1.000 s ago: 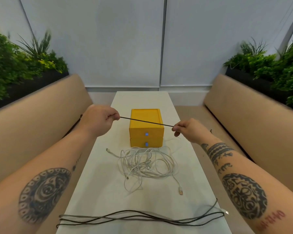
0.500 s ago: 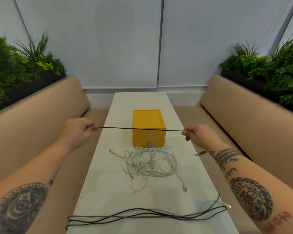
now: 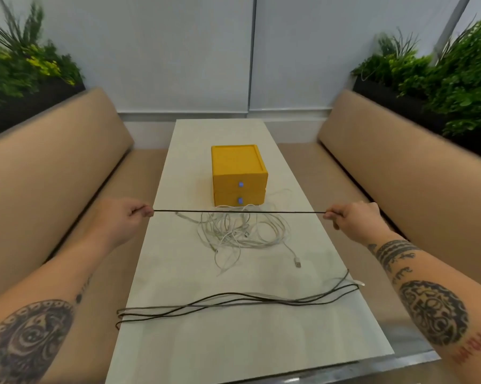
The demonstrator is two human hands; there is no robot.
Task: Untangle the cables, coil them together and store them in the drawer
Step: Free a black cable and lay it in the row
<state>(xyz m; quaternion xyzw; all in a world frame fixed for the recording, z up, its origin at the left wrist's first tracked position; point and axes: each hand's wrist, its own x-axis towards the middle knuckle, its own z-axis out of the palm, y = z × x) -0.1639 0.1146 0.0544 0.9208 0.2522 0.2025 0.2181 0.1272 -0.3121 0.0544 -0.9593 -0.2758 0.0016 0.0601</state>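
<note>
hands first: your left hand point(image 3: 125, 217) pinches one end of a taut black cable point(image 3: 239, 211) between thumb and curled fingers, and your right hand point(image 3: 353, 217) pinches the other end the same way. that cable runs straight and level in the air just in front of the yellow drawer box point(image 3: 238, 176). your left hand sits out to the box's left, past the desk point(image 3: 172, 273) edge, and your right hand out to its right. both drawers of the box are closed, each with a small blue knob point(image 3: 240, 184). the white cables point(image 3: 242, 231) lie in a loose tangle on the desk right in front of the box, beneath the taut line. one white plug point(image 3: 297, 263) trails nearer to you, toward the box's right. further in front of the box, closest to you, long black cable loops point(image 3: 233, 302) lie across the desk's width, well apart from the white tangle. you cannot tell whether they join the cable you hold.
</note>
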